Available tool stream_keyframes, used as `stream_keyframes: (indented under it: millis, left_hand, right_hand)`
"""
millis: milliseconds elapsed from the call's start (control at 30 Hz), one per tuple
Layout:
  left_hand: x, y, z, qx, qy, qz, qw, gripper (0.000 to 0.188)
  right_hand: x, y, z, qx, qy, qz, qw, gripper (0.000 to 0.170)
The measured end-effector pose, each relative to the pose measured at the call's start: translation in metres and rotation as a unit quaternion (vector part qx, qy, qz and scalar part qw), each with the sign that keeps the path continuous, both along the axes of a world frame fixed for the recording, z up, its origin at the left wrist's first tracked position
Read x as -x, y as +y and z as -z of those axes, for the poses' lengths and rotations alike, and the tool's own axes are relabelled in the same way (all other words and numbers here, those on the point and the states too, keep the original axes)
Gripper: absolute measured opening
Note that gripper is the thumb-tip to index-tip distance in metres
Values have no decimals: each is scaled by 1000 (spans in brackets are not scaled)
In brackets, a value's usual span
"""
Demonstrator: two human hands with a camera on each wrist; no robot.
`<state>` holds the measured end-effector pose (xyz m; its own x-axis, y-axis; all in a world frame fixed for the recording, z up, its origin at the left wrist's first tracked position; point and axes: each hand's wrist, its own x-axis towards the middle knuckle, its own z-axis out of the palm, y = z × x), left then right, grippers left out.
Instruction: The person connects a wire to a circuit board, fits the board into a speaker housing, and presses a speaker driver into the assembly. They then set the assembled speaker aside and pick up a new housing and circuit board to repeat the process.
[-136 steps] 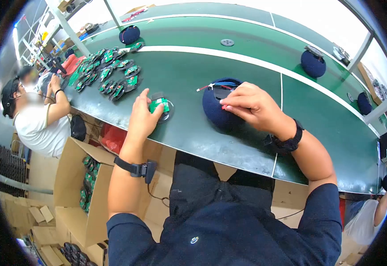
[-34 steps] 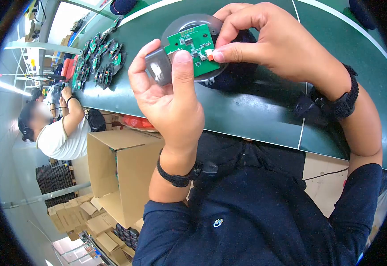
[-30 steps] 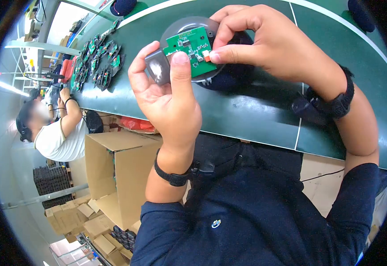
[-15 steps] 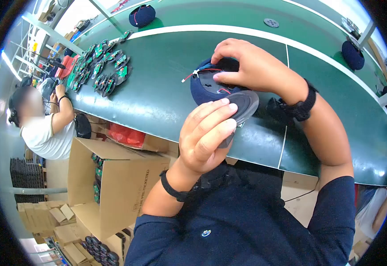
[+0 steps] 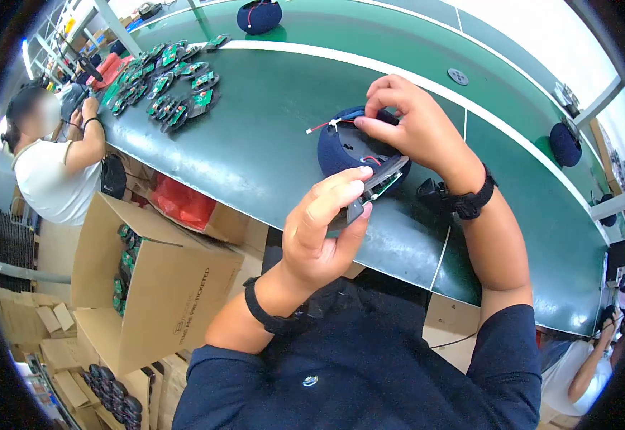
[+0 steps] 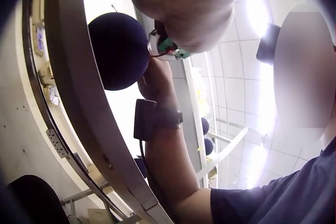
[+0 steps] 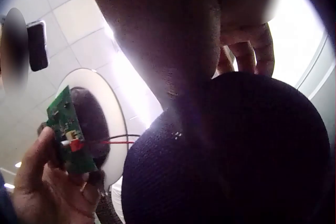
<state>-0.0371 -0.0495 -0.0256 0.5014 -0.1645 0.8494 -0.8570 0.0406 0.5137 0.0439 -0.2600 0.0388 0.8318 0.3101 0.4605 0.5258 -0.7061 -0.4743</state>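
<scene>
Disc assembly (image 5: 385,174) is held tilted, in the head view, at the near rim of the navy shell (image 5: 330,154) on the green workbench (image 5: 262,136); the left hand (image 5: 320,236) pinches it between fingers and thumb. At the far rim, the right hand (image 5: 420,125) is beside blue wires (image 5: 353,113); whether it grips them cannot be told. Left wrist view: the left hand partly hides the green circuit board (image 6: 167,46). Right wrist view: red and black leads (image 7: 118,142) run from this board toward the shell.

Dark green bench (image 5: 262,165): circuit-board units (image 5: 160,86) heaped at left, navy round shell (image 5: 331,152) well to their right.
</scene>
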Motion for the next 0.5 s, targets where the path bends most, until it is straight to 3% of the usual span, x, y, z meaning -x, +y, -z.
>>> stream_keyframes:
  millis: [67, 300, 367, 500]
  left_hand:
    - [0, 0, -3, -13, -6, -6, 1000, 45]
    - [3, -2, -4, -24, -10, -24, 999, 43]
    - [3, -5, -2, 33, 53, -28, 998, 43]
    - [1, -5, -10, 82, 171, -72, 979, 43]
  right_hand:
    - [4, -1, -1, -3, -36, -29, 999, 22]
    - [9, 7, -11, 77, -1, -15, 997, 17]
    - [8, 4, -12, 57, 69, -36, 995, 17]
    - [6, -8, -11, 4, 64, -97, 993, 21]
